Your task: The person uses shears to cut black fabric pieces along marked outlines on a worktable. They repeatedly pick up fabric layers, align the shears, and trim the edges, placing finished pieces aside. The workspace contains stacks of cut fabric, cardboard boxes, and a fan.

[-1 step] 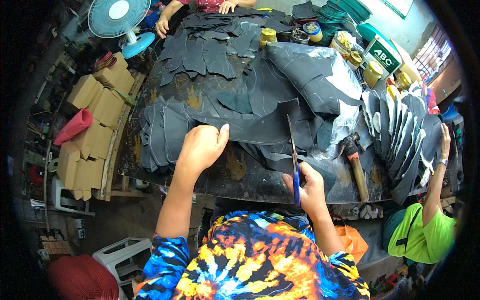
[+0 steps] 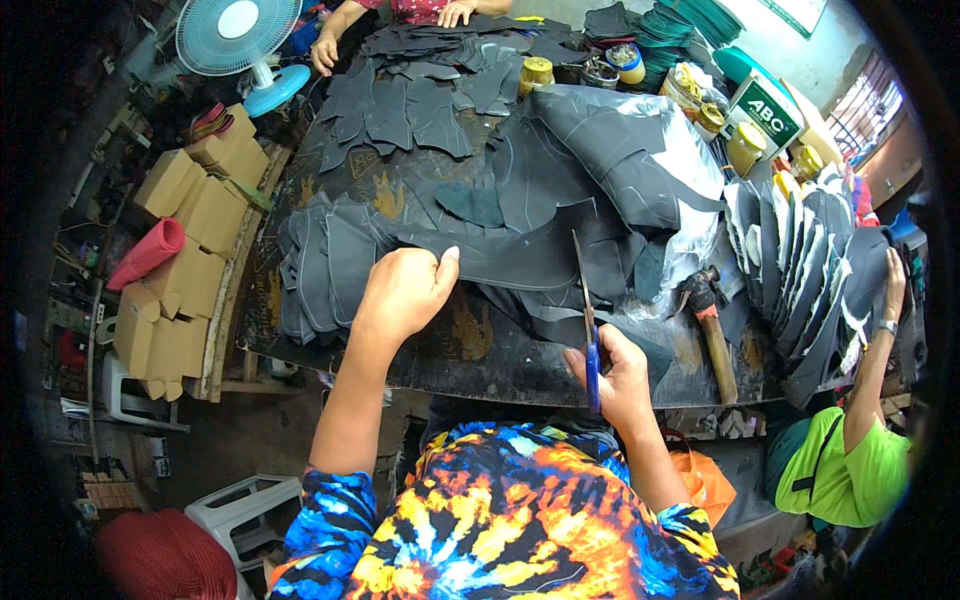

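My left hand (image 2: 407, 295) is closed on a long strip of black sheet material (image 2: 510, 260), thumb on top. The strip looks like leather, marked with thin pale lines, and stretches right toward the scissors. My right hand (image 2: 620, 370) grips the scissors (image 2: 593, 365) by their blue handles. Their blades point away from me, at the strip's right end; whether they touch it I cannot tell. Left of my left hand lies an overlapping stack of cut black pieces (image 2: 325, 265). Beyond the blades, a larger black sheet (image 2: 620, 150) covers shiny clear plastic (image 2: 695, 190).
A hammer (image 2: 715, 345) lies right of the scissors on the dark worktable (image 2: 440, 365). Jars (image 2: 745, 148) stand at the far right. Upright black pieces (image 2: 790, 260) are by a co-worker's hand (image 2: 894, 285); another person's hands (image 2: 325, 52) rest at the far edge. Cartons (image 2: 190, 255) flank the left.
The co-worker's hand at the right has shifted slightly along the upright pieces. My hands, the strip and the scissors look almost the same.
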The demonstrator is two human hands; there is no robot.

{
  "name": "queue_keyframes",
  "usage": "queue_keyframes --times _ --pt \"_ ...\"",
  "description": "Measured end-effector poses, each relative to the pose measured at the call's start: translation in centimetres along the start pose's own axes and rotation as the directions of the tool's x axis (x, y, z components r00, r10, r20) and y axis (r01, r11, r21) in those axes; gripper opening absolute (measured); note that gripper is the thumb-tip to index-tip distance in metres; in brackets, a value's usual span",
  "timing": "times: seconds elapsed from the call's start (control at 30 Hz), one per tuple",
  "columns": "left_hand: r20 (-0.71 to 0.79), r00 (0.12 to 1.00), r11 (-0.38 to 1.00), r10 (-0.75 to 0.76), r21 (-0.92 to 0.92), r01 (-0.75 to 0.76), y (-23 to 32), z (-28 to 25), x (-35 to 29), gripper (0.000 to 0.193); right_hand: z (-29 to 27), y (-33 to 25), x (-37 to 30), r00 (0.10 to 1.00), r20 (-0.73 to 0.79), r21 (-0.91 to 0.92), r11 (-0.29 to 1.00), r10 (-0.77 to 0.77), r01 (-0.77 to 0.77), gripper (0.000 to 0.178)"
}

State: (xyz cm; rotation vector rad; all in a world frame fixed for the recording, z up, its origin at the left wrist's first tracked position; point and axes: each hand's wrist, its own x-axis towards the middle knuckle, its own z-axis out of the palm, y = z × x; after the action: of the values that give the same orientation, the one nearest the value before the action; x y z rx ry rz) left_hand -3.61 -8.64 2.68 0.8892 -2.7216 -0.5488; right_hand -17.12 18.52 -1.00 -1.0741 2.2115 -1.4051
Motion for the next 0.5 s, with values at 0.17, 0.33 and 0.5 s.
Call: queue_keyframes --times 0.17,0.33,0.5 --pt "0.076 0.996 0.955 -0.047 -0.289 0.067 -1.7 1.4 1.4 0.040 0.3 -0.3 -0.1 0.998 0.005 0.023 0.998 -0.066 0.065 0.034" --pt "0.208 0.958 0.318 -0.196 -0.911 0.263 -3.2 4.7 1.0 0.041 0.1 -0.5 0.0 0.998 0.051 0.070 0.997 -0.045 0.041 0.027" --pt "0.071 0.982 -0.050 -0.177 -0.997 0.063 -3.1 4.5 1.4 0.034 -0.2 -0.4 0.1 0.997 0.056 0.219 0.974 0.049 -0.060 0.028"
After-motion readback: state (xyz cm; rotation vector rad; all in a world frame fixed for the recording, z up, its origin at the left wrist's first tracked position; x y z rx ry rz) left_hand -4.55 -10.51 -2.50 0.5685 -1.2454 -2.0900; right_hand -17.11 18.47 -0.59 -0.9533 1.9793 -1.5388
